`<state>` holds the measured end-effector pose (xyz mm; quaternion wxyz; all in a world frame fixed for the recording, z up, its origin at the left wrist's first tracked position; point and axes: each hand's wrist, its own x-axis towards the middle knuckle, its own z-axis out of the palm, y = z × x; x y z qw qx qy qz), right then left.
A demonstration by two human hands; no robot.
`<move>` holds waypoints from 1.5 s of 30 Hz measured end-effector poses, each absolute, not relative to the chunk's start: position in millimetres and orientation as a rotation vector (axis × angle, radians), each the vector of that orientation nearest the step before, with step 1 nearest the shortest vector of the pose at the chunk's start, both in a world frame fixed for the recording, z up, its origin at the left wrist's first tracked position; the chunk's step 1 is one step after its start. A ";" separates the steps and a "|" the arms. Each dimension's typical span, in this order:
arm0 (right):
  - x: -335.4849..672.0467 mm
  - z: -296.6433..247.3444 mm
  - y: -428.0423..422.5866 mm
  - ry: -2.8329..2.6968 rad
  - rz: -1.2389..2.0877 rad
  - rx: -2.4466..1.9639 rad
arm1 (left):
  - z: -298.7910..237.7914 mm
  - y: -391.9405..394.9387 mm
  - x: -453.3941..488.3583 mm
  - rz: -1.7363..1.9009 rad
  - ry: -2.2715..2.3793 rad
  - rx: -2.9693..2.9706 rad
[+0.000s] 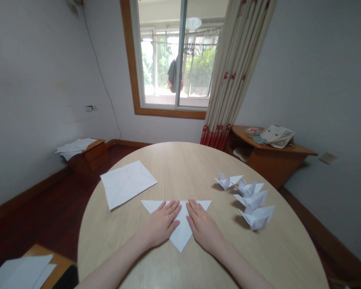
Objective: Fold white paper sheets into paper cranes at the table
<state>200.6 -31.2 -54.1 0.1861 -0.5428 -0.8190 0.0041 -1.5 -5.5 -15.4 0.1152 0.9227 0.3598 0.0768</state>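
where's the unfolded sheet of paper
In the head view, the unfolded sheet lies flat on the round table, left of and beyond the folded triangle.

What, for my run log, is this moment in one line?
left hand: flat on paper triangle | right hand: same | four folded birds: right of hands

We are recording the folded triangle [182, 237] at the table's near edge as plain white, unmarked. The table [183, 164] is showing a pale beige wood grain. The flat sheet [128, 182] toward the left edge is reading white. The folded paper figures [252, 199] along the right edge are reading white, with grey shading in their creases. Beyond the far edge we are noting a cream curtain [234, 72] carrying a red flower print, an orange-brown window frame [134, 80] and a dark red-brown floor [63, 208].
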 end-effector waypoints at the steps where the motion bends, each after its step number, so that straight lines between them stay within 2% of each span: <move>1: 199.7 -54.6 -31.3 -2.317 0.005 -1.541 | -15.6 -6.8 -0.9 0.214 1.069 2.703; 12: 200.2 -22.1 -38.1 -2.395 0.060 -1.745 | -3.0 -18.6 5.0 0.084 1.411 2.603; 24: 215.4 -15.8 -32.6 -2.340 0.116 -1.896 | -1.4 -14.1 -0.9 -0.006 1.747 2.441; 31: 222.3 -27.0 -28.2 -2.311 0.097 -1.812 | -14.9 -4.8 -10.8 0.082 1.571 2.549; 37: 228.7 -32.1 -23.9 -2.340 0.060 -1.724 | -15.5 6.9 -19.9 0.163 1.164 2.710; 45: 233.1 -25.6 -18.4 -2.411 0.200 -1.624 | -3.0 8.5 -17.5 0.170 0.918 2.629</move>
